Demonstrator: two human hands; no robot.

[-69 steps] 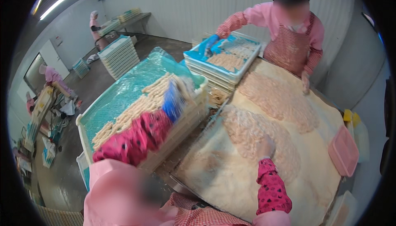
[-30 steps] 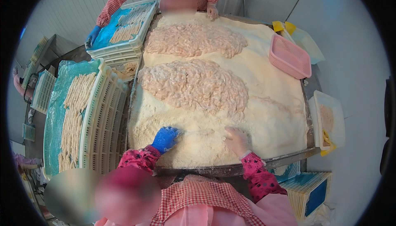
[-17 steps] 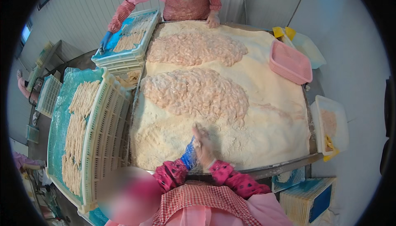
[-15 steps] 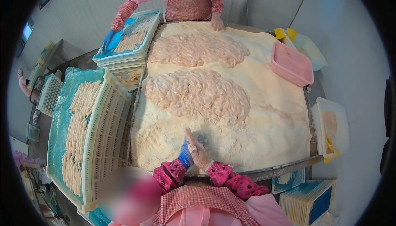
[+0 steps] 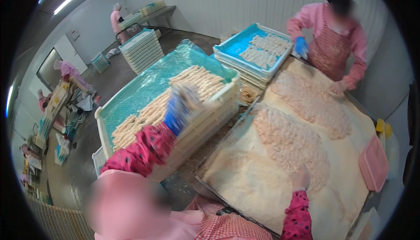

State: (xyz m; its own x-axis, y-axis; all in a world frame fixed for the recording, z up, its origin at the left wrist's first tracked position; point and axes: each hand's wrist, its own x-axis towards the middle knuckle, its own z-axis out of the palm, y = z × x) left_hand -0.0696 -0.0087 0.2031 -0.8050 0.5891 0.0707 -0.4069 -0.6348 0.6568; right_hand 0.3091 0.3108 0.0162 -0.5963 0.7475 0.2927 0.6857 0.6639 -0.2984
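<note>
My left hand point(image 5: 181, 108), in a blue glove, is over the near edge of a large white tray point(image 5: 103, 122) lined with teal plastic film. Motion smears its fingers, so I cannot make out whether they hold anything. Rows of pale floured meat strips point(image 5: 199, 81) lie on the film beside it. My right hand point(image 5: 301, 178), in a clear glove, reaches the near edge of a heap of raw pale-pink meat strips point(image 5: 286, 139) on a flour-covered table point(image 5: 236, 170); its fingers are blurred. A second meat heap point(image 5: 310, 102) lies farther back.
Across the table stands a co-worker point(image 5: 334, 47), with a blue-gloved hand point(image 5: 301, 46) beside a stacked tray of strips point(image 5: 258, 56). At the right edge sits a pink basket point(image 5: 374, 163). Behind my tray are a tray stack point(image 5: 141, 54) and several other people.
My view has swung left. My hands, together over the flour before, are now apart: the left over the tray, the right at the meat heap. The co-worker's blue-gloved hand has left its tray.
</note>
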